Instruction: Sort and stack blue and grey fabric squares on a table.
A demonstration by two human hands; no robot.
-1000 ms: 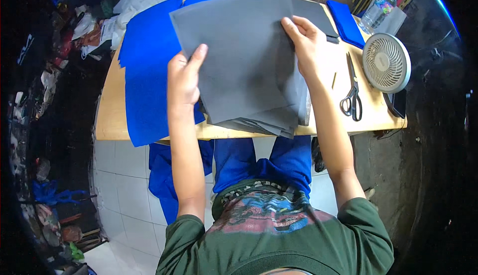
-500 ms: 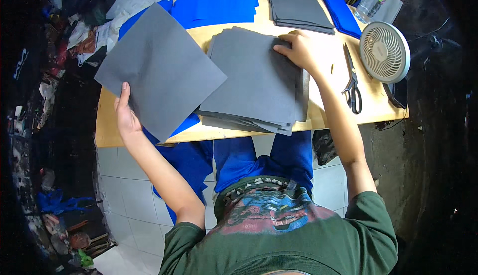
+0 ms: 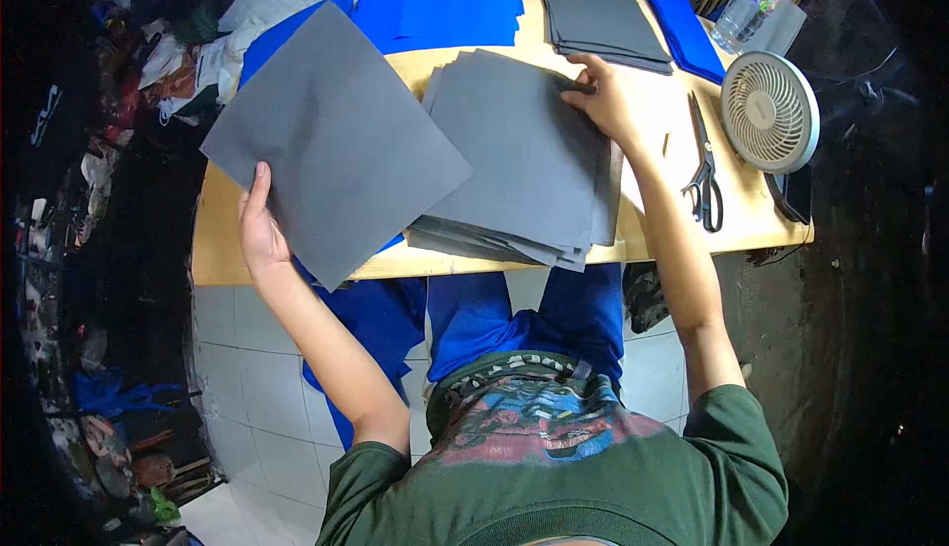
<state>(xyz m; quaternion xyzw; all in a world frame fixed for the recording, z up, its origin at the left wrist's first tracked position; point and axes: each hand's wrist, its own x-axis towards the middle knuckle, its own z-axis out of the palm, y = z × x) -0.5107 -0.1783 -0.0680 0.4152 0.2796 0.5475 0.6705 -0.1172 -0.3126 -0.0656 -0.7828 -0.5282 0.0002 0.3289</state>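
My left hand (image 3: 263, 233) is closed on a square grey sheet (image 3: 331, 146), thumb on top and the other fingers hidden underneath. The sheet is tilted, one corner overlapping a stack of similar grey sheets (image 3: 514, 141) in the middle of the table. At the stack's far right corner, my right hand (image 3: 605, 101) has its thumb and forefinger around the corner of a top grey sheet. How many layers it grips cannot be made out.
Blue pieces (image 3: 440, 12) lie along the far edge, beside a second grey stack (image 3: 605, 22) and a folded blue cloth (image 3: 684, 34). Black scissors (image 3: 704, 175), a white fan (image 3: 769, 111) and a water bottle (image 3: 749, 7) are at the right. The wooden table's edge (image 3: 494, 261) is near my lap.
My left hand and its grey sheet have shifted slightly right and nearer to me, overlapping the stack more. My right hand has moved slightly right at the stack's corner.
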